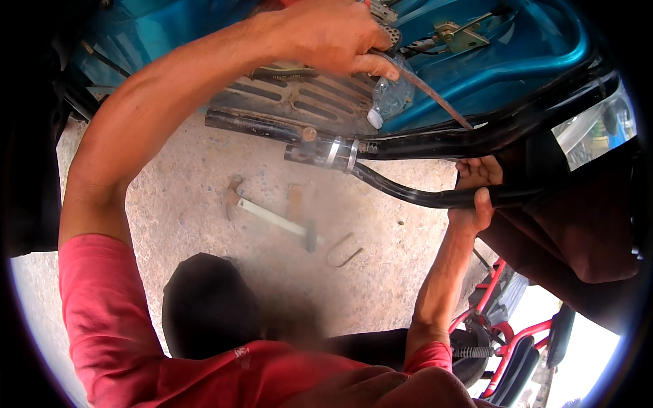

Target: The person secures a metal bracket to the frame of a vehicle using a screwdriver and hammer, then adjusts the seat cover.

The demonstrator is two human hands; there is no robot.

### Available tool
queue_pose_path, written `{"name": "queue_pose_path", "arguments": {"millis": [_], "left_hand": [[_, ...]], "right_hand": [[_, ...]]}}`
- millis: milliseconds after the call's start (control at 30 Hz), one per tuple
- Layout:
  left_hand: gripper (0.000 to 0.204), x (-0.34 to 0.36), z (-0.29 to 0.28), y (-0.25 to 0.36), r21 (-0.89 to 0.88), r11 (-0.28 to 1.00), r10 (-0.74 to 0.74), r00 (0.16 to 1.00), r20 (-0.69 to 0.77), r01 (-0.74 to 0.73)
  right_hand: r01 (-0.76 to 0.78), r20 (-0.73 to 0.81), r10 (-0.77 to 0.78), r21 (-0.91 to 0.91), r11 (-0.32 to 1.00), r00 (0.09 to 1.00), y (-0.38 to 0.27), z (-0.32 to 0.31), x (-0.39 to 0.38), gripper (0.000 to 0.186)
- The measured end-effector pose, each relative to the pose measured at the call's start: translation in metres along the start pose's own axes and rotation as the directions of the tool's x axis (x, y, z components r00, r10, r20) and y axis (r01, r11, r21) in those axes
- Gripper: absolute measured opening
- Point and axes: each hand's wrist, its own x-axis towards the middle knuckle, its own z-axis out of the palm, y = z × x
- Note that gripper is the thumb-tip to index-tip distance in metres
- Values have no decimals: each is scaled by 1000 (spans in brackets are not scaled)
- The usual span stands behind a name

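At the top, my left hand point(340, 41) is closed, with a thin rusty metal rod point(435, 96) running out past its thumb. The rod slants down to the right, and its far end meets the thick black tube point(435, 144). My right hand point(474, 190) grips a thinner, bent black tube point(401, 194) below that one, thumb in front and fingers behind. Two bright metal clamps point(342, 154) sit where the tubes come together. A clear plastic bottle point(393, 97) with a white cap lies just below my left hand.
On the concrete ground lie a hammer point(272, 218) with a pale handle and a U-shaped metal piece point(345, 251). Blue bodywork point(530, 41) and a slotted footboard point(316, 100) fill the top. Black fabric point(578, 231) hangs at right, near a red-framed vehicle point(500, 340).
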Motion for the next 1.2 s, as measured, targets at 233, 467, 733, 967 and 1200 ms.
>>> {"name": "queue_pose_path", "arguments": {"millis": [233,467,733,967,1200], "left_hand": [[51,18,-3,-20,-13,998,63,997,-44,-64],[42,-11,-4,7,131,990,-53,998,-17,55],[55,-131,-35,-3,-210,911,-338,935,106,354],[27,-249,148,92,-370,794,-272,826,493,482],[29,-302,295,140,-400,850,73,676,733,342]], "right_hand": [[18,14,-18,14,1000,1000,2,-5,0,50],[-59,-10,60,65,996,998,4,-3,0,50],[-91,-20,92,52,995,996,0,-16,-5,49],[-100,36,98,56,993,994,14,-21,0,50],[-74,85,70,53,996,994,10,-23,4,45]]}}
